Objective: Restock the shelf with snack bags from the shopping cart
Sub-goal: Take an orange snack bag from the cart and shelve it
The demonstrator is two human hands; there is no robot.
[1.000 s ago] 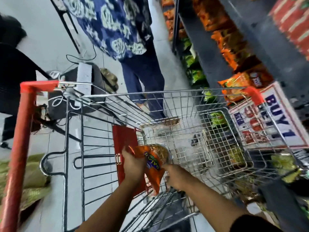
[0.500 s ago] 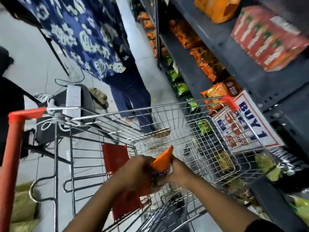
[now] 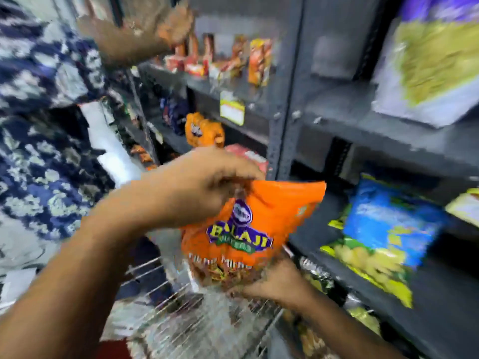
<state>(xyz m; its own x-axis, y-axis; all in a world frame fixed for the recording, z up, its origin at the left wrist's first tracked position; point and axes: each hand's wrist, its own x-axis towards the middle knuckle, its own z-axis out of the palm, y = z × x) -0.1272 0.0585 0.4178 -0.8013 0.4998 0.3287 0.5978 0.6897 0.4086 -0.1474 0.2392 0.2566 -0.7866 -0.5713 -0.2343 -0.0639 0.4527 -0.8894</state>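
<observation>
I hold an orange snack bag (image 3: 255, 224) upright in front of the dark metal shelf (image 3: 368, 128). My left hand (image 3: 197, 187) pinches the bag's top edge. My right hand (image 3: 274, 283) grips its bottom edge from below. The wire shopping cart (image 3: 197, 320) lies just under the bag, blurred. The bag hangs above the cart, left of the shelf's lower bay, and touches no shelf board.
A person in a blue patterned shirt (image 3: 44, 125) stands close on the left, with a hand (image 3: 166, 24) reaching the upper shelf. A blue and yellow bag (image 3: 383, 234), another orange bag (image 3: 202, 130) and small red packs (image 3: 220, 60) fill the shelves.
My view has swung up from the cart to the shelf. Both hands have lifted the orange bag out of the cart and turned it upright.
</observation>
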